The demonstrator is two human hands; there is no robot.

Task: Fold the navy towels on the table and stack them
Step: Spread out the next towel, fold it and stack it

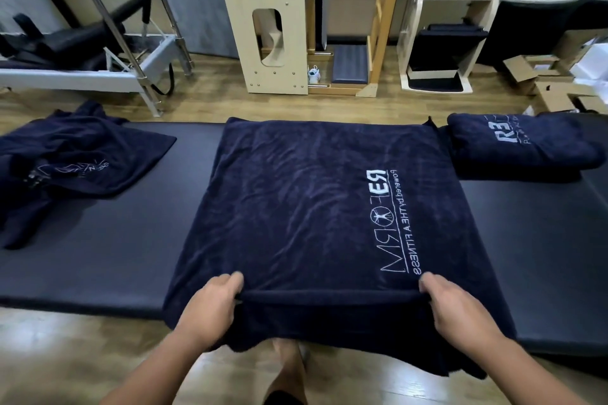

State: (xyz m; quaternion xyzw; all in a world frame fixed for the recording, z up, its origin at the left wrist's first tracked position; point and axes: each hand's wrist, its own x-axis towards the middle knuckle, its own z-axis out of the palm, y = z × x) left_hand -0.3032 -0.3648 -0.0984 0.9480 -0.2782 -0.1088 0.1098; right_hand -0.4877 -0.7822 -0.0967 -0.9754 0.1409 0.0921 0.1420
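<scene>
While a navy towel point(312, 207) lies spread across the middle of the padded worktop point(98, 256), both hands pinch its near fold at the worktop's near edge. The left hand point(210, 309) has its grip closed on the fold's left end, the right hand point(457, 309) on the right end, so the fold runs side to side between them. A lower layer of the towel hangs off the near edge below the hands. The rest of the towel stretches straight away from the grips toward the far edge, with white lettering running near to far along its right side. Any next fold likely carries this held edge away from the person, and both hands sit equally near it.

At the worktop's far right corner rests a folded towel point(523, 145), just beside the spread one. At the far left corner lies a crumpled, unfolded towel point(75, 154), well apart, partly hanging off the left end. Cardboard boxes point(556, 82) stand open on the floor beyond; their contents cannot be made out.
</scene>
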